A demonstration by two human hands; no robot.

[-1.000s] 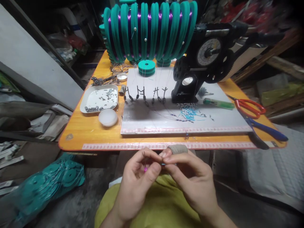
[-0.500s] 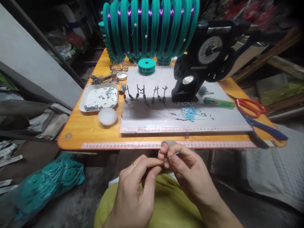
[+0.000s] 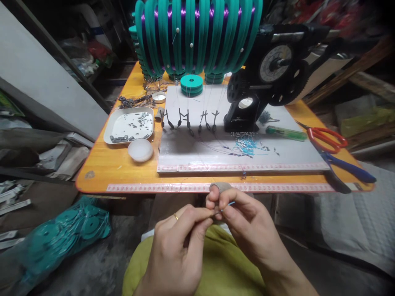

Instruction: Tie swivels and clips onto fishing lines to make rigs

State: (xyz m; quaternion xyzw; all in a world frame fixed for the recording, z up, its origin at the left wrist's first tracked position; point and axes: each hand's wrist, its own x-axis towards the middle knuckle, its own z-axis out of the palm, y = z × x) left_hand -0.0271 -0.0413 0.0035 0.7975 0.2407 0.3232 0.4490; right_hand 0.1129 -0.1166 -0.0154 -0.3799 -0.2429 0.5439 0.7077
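Note:
Above my lap, in front of the table edge, my two hands work close together. My left hand [image 3: 182, 242], with a ring on one finger, pinches a thin dark strand [image 3: 217, 212] between thumb and forefinger. My right hand [image 3: 253, 230] pinches a thin blue piece [image 3: 231, 203] between thumb and forefinger, its tip poking out to the right. Strand and blue piece meet at my right fingertips; whether they are joined is too small to tell. More blue pieces [image 3: 247, 145] with pale ends lie piled on the white board [image 3: 185, 158].
Behind stands a black machine [image 3: 243, 111] beside teal spools [image 3: 197, 37] of purple thread. A tray of small grey parts [image 3: 151, 111] and a white cup [image 3: 140, 150] are at left. Red-handled scissors [image 3: 328, 137], blue-handled pliers [image 3: 352, 167] and a green tube [image 3: 285, 132] lie right.
Both hands have shifted slightly right, still pinching. The blue piece now sits a little lower and further right. The whole view has moved slightly.

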